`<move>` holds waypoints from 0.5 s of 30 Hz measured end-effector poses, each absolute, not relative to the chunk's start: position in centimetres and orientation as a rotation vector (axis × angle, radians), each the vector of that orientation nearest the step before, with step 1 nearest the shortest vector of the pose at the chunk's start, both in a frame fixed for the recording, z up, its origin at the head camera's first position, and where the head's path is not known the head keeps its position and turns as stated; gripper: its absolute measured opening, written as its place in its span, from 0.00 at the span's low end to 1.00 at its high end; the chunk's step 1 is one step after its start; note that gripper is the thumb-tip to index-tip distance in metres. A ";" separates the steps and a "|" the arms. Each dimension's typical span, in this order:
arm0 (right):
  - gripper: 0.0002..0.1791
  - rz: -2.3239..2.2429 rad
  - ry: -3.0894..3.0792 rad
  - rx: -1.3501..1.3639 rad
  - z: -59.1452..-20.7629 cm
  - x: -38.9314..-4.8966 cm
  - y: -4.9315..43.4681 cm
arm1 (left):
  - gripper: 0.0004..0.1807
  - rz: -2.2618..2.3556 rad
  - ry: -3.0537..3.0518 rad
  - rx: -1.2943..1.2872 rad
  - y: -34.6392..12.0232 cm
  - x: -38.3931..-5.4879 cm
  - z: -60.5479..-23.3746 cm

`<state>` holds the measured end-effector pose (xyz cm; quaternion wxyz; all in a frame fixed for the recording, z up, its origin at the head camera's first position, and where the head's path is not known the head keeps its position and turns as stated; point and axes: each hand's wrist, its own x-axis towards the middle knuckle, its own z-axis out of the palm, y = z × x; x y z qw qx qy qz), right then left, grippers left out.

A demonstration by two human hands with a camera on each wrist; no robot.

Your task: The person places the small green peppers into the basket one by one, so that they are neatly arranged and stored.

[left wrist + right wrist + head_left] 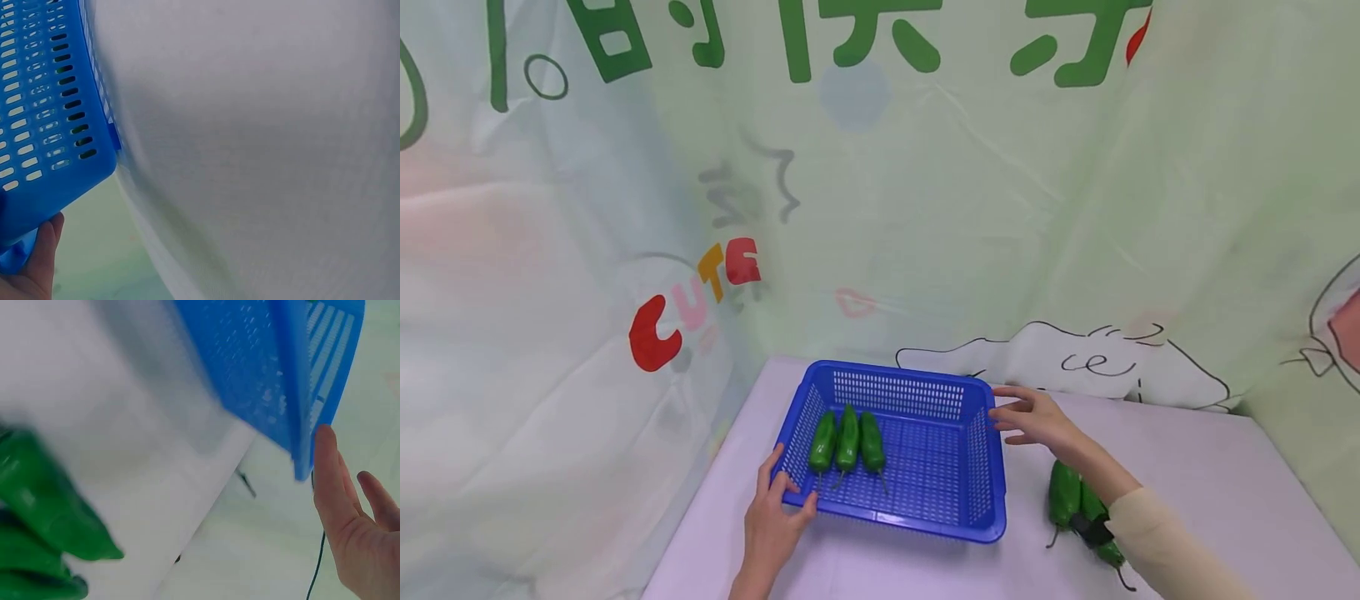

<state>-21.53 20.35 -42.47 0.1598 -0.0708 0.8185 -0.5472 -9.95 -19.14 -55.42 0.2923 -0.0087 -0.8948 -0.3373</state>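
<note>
1. Left hand (772, 521) grips the near-left corner of a blue basket (891, 518); right hand (1037, 421), fingers extended, touches its right rim.
2. Work appears partway: three green peppers (847, 443) lie inside.
3. Other peppers (1064, 496) lie outside, on the table (1210, 467).

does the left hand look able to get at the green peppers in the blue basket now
Probably yes: the left hand is at the near left corner of the basket, the peppers lie close by inside, and the open top leaves them uncovered. It would likely just need to clear the rim.
</note>
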 end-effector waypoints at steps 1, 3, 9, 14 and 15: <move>0.34 -1.562 2.351 -0.202 -42.4 -21.3 20.8 | 0.19 -0.899 -2.384 -0.024 -19.2 -10.0 -55.5; 0.34 -1.570 2.361 -0.197 -42.2 -20.9 21.8 | 0.19 -0.903 -2.382 -0.029 -19.3 -10.0 -55.5; 0.34 -1.531 2.425 -0.168 -42.4 -19.9 24.4 | 0.18 -0.908 -2.389 -0.033 -19.3 -10.0 -55.5; 0.34 -1.505 2.461 -0.114 -42.8 -19.5 26.3 | 0.18 -0.896 -2.390 -0.038 -19.3 -9.9 -55.6; 0.34 -1.509 2.458 -0.107 -42.9 -19.4 26.7 | 0.18 -0.896 -2.389 -0.039 -19.3 -9.9 -55.6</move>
